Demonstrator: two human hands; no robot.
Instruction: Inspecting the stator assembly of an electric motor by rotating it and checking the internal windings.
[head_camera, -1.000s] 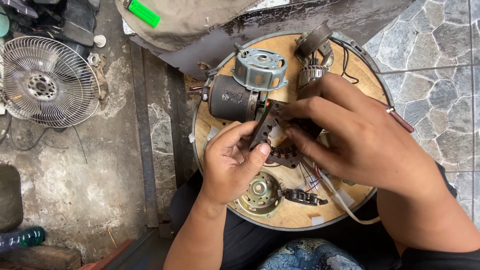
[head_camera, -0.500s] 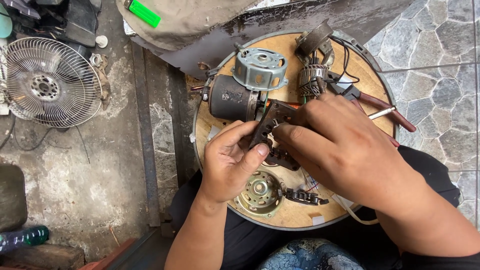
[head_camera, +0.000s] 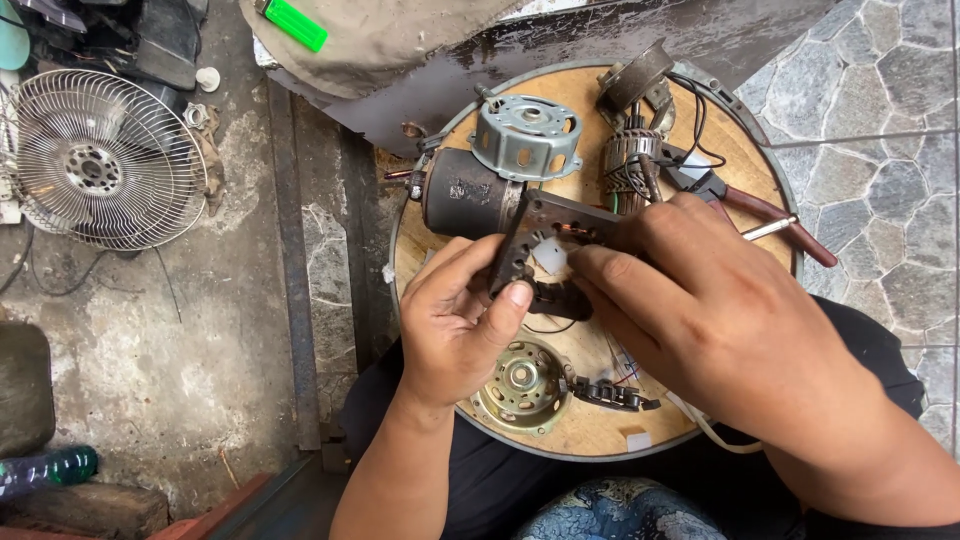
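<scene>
Your left hand (head_camera: 455, 325) grips the dark square stator core (head_camera: 545, 250) over the middle of the round wooden desk (head_camera: 580, 425): your thumb presses its lower edge and your other fingers curl behind its left side. Your right hand (head_camera: 720, 320) covers the stator core's right side, with the fingers closed against it and one fingertip pushed toward the white slip in its central opening. You hold the stator core tilted, raised off the desk.

Just beyond the stator core, touching its far left corner in view, lies a dark cylindrical motor housing (head_camera: 462, 192), and beyond that a grey perforated end cap (head_camera: 527, 135). Further right of the end cap sits a copper-wound rotor (head_camera: 628, 160), with red-handled pliers (head_camera: 760, 208) just right of it, partly hidden by your right hand. Below the stator core, near your left wrist, rests a brass-coloured end bell (head_camera: 522, 385), and just right of that a small black wired part (head_camera: 612, 395).

Well left of the stator core, off the desk, a wire fan guard (head_camera: 100, 160) lies on the concrete floor. A green lighter (head_camera: 295, 24) lies on cloth far above the stator core.
</scene>
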